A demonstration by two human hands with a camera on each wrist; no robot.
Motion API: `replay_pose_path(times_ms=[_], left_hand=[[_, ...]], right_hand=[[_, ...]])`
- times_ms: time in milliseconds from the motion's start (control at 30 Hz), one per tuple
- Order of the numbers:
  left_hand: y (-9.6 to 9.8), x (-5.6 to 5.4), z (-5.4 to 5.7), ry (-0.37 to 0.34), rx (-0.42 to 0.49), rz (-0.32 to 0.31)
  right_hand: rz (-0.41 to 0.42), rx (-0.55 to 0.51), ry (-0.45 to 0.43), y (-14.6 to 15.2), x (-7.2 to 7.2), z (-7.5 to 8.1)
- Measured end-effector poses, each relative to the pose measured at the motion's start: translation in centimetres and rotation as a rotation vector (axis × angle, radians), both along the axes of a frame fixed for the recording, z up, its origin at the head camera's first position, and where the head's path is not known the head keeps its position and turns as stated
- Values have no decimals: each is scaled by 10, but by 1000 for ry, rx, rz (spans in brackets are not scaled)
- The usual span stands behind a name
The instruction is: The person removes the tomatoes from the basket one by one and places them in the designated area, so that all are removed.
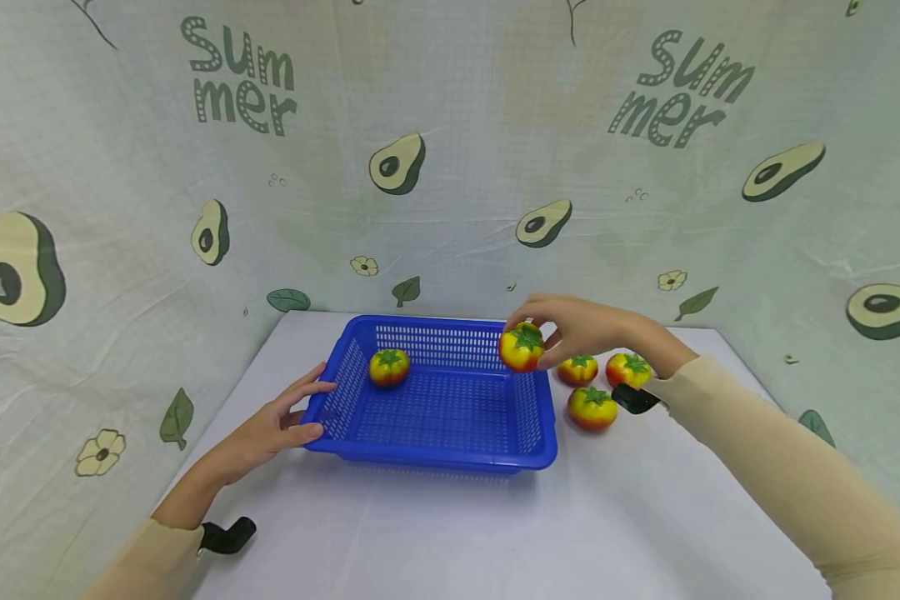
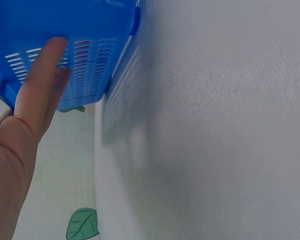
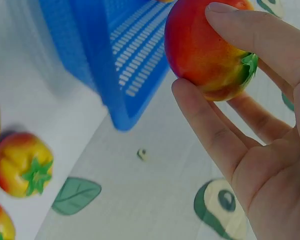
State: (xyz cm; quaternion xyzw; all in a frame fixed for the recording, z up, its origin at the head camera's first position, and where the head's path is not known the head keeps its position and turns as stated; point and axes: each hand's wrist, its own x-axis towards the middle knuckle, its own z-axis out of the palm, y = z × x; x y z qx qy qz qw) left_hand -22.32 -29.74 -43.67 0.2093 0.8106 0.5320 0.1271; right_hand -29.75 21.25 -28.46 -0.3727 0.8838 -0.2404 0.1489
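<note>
A red and yellow tomato (image 1: 522, 347) with a green leafy top is pinched between the thumb and fingers of my right hand (image 1: 581, 325). It is held above the right rim of a blue plastic basket (image 1: 435, 458). In the right wrist view the held tomato (image 3: 205, 50) appears beside the basket wall (image 3: 115, 90). Inside the basket, toward the left, lies another tomato (image 1: 388, 367). My left hand (image 1: 270, 425) holds the basket's left rim, with some fingers over the edge; the left wrist view has two fingers (image 2: 37, 95) against the outer wall.
Several similar tomatoes (image 1: 592, 408) sit on the white table (image 1: 450, 533) right of the basket, below my right wrist. A pale cloth (image 1: 465, 150) printed with avocados and leaves hangs behind and along the sides. A black device (image 1: 228, 535) is on my left wrist.
</note>
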Motion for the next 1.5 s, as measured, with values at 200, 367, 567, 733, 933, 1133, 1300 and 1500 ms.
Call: replay_pose_path(times_ms=[200, 367, 567, 733, 933, 1133, 1300, 1500], left_hand=[[0, -2, 1, 9, -4, -7], [-1, -2, 3, 27, -14, -9], [1, -3, 3, 14, -2, -7], [3, -4, 2, 5, 4, -9], [3, -2, -1, 12, -17, 2], [2, 4, -2, -10, -16, 20], [5, 4, -1, -3, -11, 14], [3, 3, -1, -2, -25, 26]], right_hand=[[-74, 6, 8, 39, 9, 0], [-120, -12, 19, 71, 18, -4], [-201, -14, 10, 105, 27, -14], [-273, 5, 16, 131, 34, -25], [-297, 52, 86, 156, 37, -42], [-326, 68, 54, 171, 38, -59], [-333, 66, 52, 180, 42, -71], [-321, 51, 50, 185, 42, -87]])
